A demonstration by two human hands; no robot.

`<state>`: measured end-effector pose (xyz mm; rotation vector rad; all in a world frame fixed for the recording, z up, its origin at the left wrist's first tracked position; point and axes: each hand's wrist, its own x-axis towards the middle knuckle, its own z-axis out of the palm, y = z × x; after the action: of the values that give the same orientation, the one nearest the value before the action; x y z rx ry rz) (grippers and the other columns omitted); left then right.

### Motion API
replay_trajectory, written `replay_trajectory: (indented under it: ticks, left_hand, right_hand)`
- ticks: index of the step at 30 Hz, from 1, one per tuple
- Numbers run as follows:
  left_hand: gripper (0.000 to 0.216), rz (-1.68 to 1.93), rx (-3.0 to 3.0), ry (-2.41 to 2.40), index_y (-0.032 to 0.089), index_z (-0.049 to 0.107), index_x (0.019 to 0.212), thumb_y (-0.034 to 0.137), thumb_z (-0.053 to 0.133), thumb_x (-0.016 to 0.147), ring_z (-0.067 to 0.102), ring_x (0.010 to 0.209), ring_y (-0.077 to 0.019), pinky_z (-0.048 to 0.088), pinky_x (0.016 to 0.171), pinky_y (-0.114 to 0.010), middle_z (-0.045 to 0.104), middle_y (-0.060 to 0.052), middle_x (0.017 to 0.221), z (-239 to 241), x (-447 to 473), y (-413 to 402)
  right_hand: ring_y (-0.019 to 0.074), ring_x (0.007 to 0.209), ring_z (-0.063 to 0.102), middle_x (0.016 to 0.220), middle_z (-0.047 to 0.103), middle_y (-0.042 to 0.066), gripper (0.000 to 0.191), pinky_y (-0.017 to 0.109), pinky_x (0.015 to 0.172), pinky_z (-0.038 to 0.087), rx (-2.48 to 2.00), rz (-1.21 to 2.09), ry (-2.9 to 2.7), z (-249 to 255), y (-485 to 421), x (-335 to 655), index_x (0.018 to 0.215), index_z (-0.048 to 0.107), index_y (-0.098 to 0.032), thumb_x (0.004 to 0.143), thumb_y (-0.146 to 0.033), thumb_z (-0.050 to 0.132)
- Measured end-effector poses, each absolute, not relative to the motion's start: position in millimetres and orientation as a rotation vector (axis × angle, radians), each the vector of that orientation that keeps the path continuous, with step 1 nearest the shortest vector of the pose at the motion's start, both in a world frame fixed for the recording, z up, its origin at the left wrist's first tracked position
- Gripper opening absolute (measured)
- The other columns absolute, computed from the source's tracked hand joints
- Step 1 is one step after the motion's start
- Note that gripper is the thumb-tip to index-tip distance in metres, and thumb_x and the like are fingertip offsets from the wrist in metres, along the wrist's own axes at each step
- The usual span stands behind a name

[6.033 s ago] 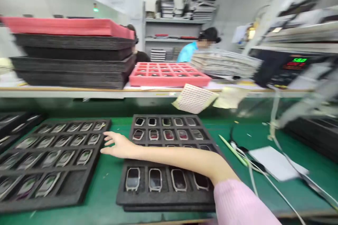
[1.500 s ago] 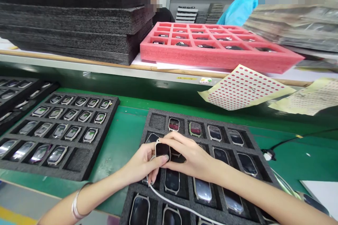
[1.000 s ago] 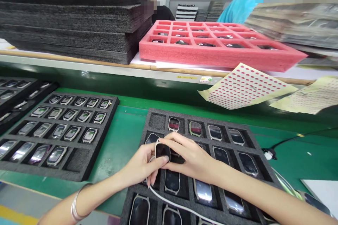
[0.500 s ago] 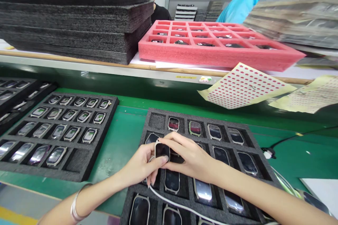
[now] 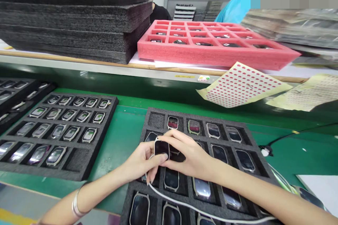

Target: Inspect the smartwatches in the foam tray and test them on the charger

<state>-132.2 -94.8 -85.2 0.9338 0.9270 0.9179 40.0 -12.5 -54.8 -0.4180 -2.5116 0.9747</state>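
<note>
A smartwatch body without a strap (image 5: pixel 161 148), dark-screened in a pale metal case, is held between both hands. My left hand (image 5: pixel 144 161) grips it from the left, thumb across the lower screen. The fingers of my right hand (image 5: pixel 186 153) close on its top and right side. From beneath my left hand a white cable (image 5: pixel 182 204) runs off to the lower right; whether it is attached to the watch is hidden. Under both hands lies a dark foam tray (image 5: pixel 243 200) with watch bodies in its pockets, such as one (image 5: pixel 171 179) just below my hands.
To the left sits another foam tray (image 5: pixel 105 137) of watches with lit screens. On the raised shelf are a pink foam tray (image 5: pixel 211 56) and a tall stack of black foam (image 5: pixel 66 24). A sticker sheet (image 5: pixel 237 84) overhangs the shelf edge. Two people are beyond it.
The view has shifted very slightly. Both hands keep the same hold on the smartwatch body, with only a tiny movement of the fingers.
</note>
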Motion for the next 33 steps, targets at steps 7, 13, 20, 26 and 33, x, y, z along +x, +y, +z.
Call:
replay_trajectory:
  ticks: [7, 13, 20, 26, 33]
  left_hand:
    - [0.039, 0.927, 0.893, 0.762, 0.010, 0.063, 0.073, 0.049, 0.065, 0.076, 0.025, 0.026, -0.0018, 0.013, 0.032, -0.019, 0.052, 0.001, 0.040, -85.2, -140.3, -91.7]
    - [0.035, 0.937, 0.861, 0.676, 0.011, 0.066, 0.073, 0.045, 0.071, 0.072, 0.023, 0.027, -0.0021, 0.012, 0.032, -0.019, 0.044, 0.004, 0.038, -96.3, -143.6, -92.3]
    - [0.031, 0.935, 0.871, 0.626, 0.010, 0.067, 0.070, 0.041, 0.073, 0.071, 0.022, 0.026, -0.0019, 0.015, 0.031, -0.018, 0.038, 0.006, 0.034, -97.8, -143.7, -93.4]
    - [0.031, 0.940, 0.859, 0.627, 0.010, 0.064, 0.069, 0.040, 0.072, 0.073, 0.021, 0.027, -0.0003, 0.013, 0.030, -0.017, 0.046, 0.003, 0.039, -100.1, -144.9, -96.4]
    - [0.032, 0.895, 0.863, 0.916, 0.009, 0.065, 0.084, 0.040, 0.066, 0.078, 0.023, 0.029, 0.0029, 0.007, 0.034, -0.017, 0.067, -0.008, 0.066, -90.1, -134.8, -108.4]
  right_hand:
    - [0.0140, 0.073, 0.067, 0.124, 0.051, 0.012, 0.034, 0.031, 0.071, 0.055, -0.262, 2.011, -1.887, -61.6, -8.6, 33.1, 0.123, 0.055, -0.019, 0.092, -0.034, 0.055]
    - [0.0251, 0.110, 0.057, 0.119, 0.057, 0.012, 0.029, 0.033, 0.078, 0.055, -0.249, 2.014, -1.805, -64.1, -10.9, 28.9, 0.110, 0.066, -0.018, 0.084, -0.030, 0.067]
    - [0.0238, 0.109, 0.055, 0.107, 0.063, 0.011, 0.023, 0.046, 0.095, 0.042, -0.146, 1.752, -1.923, -54.6, -13.6, 28.5, 0.106, 0.069, -0.019, 0.085, -0.026, 0.067]
    - [0.0237, 0.109, 0.054, 0.107, 0.063, 0.012, 0.022, 0.044, 0.095, 0.042, -0.125, 1.677, -1.911, -59.0, -13.3, 28.6, 0.106, 0.069, -0.016, 0.084, -0.019, 0.067]
    - [0.0187, 0.108, 0.058, 0.112, 0.064, 0.010, 0.046, 0.030, 0.096, 0.043, -0.270, 1.511, -2.245, -40.4, -10.4, 49.1, 0.129, 0.053, -0.012, 0.084, -0.018, 0.066]
